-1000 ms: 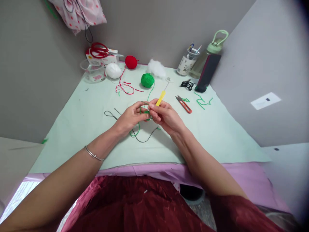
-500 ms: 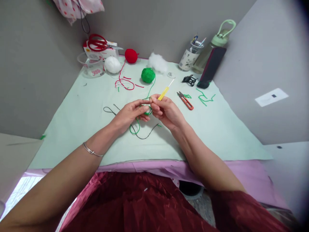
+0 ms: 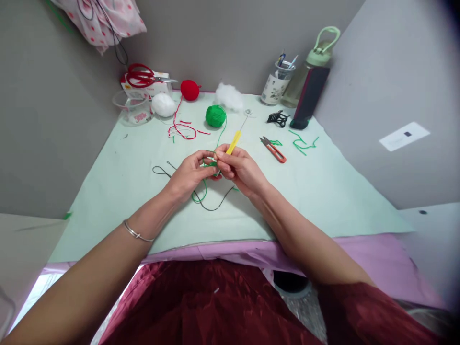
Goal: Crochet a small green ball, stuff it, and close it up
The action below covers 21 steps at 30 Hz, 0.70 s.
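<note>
My right hand [image 3: 240, 168] is closed round a crochet hook [image 3: 234, 143] with a yellow handle; its thin metal shaft points up and away. Fingers of my left hand [image 3: 191, 173] are bent round a small green crochet piece [image 3: 210, 167], mostly hidden between the two hands. Green yarn runs over the left fingers and back to the green yarn ball [image 3: 215, 116] behind. Below the hands, a loop of green yarn [image 3: 199, 197] and a dark cord [image 3: 214, 209] lie on the pale green cloth [image 3: 287, 206].
Orange thread snips [image 3: 273, 151] and green yarn scraps [image 3: 304, 143] lie to the right. Behind are a black hair clip [image 3: 278, 118], phone [image 3: 309, 98], bottle [image 3: 316, 60], pen cup [image 3: 277, 86], white stuffing [image 3: 229, 97], red yarn ball [image 3: 189, 89], white ball [image 3: 163, 105], plastic tub [image 3: 132, 112] and red scissors [image 3: 141, 76].
The view has shifted slightly. My left fingers have bent closer round the green piece, and the hook has tilted a little more upright in my right hand.
</note>
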### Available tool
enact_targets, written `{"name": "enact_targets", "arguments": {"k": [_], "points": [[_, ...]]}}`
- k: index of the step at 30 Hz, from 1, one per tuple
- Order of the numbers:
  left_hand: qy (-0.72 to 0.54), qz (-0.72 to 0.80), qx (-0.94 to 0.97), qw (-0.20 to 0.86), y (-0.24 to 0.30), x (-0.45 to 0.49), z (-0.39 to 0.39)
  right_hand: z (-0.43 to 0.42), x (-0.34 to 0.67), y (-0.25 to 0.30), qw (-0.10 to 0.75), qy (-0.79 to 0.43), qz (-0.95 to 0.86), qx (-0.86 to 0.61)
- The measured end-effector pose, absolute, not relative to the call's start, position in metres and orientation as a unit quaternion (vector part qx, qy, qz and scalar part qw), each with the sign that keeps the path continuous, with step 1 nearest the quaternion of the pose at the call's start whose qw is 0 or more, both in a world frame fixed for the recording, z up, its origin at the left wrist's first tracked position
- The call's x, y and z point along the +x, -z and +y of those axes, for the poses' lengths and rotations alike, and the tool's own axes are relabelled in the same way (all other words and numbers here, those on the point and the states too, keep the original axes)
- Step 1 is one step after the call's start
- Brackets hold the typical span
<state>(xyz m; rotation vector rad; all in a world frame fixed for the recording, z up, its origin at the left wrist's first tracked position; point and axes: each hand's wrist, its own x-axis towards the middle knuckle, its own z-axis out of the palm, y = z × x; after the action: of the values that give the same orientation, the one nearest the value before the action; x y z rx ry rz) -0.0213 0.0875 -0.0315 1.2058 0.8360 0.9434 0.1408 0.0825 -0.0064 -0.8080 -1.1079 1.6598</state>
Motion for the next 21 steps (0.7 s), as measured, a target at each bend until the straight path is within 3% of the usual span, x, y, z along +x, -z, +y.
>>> {"name": "enact_targets", "arguments": {"k": [9,17,21], "points": [[-0.406,0.425,0.550,0.594,0.043,-0.006,0.097,0.090,0.135,0.026,0.471,-0.672,-0.429,-0.378],[-0.356,0.384,0.563,0.640,0.030,-0.023,0.104,0.095,0.144,0.017,0.456,-0.726,-0.389,-0.338],[-0.364,0.412,0.610,0.571,0.025,-0.027,0.107,0.095,0.142,0.012,0.472,-0.729,-0.361,-0.339]]}}
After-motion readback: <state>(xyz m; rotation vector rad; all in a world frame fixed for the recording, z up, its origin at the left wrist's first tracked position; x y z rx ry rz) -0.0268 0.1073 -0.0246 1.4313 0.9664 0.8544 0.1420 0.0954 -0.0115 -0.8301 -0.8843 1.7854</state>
